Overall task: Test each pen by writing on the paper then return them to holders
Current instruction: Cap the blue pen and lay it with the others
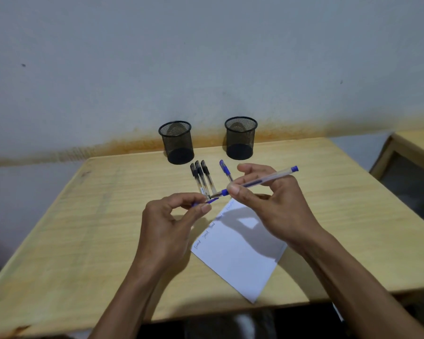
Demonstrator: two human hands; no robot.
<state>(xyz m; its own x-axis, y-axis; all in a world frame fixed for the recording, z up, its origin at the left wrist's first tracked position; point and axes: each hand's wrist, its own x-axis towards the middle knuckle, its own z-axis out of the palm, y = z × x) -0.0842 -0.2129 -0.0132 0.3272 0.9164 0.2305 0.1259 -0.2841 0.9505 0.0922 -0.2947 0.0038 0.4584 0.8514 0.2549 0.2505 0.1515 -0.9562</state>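
I am holding a blue pen point(260, 181) in my right hand point(269, 204), fingers pinched around the barrel near the writing end, its blue-tipped tail pointing up and to the right. My left hand point(171, 223) is closing thumb and fingers on the pen's blue cap point(207, 201), which sits right at the pen's tip; whether cap and tip are touching I cannot tell. Both hands are hovering above the wooden surface point(83, 228), over the upper corner of a white sheet of paper point(240, 263) that is lying at an angle with a row of small handwritten words along its upper left edge. Beyond my hands, three black pens point(201, 178) are lying side by side on the surface, and another blue pen point(225, 170) is lying just to their right. Further back, near the wall, two black mesh holders are standing upright and well apart: the left holder point(178, 143) and the right holder point(240, 138).
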